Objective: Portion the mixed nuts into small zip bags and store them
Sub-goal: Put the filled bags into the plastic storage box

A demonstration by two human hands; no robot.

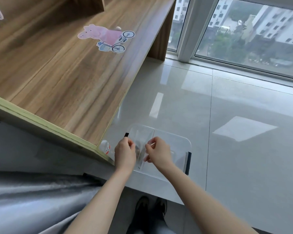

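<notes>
A small clear zip bag (140,152) with dark nuts inside hangs between my two hands, above a clear plastic storage box (174,142) with black latches that stands on the floor. My left hand (124,153) pinches the bag's left edge with curled fingers. My right hand (159,153) pinches its right edge near the top. The bag is see-through, so its outline is faint.
A wooden desk top (71,73) with a pink pig sticker (105,38) slopes across the left. A plastic bottle (106,146) lies under its edge. Glossy grey floor tiles (235,107) spread to the right up to a window (243,31). My dark shoes (150,208) are below.
</notes>
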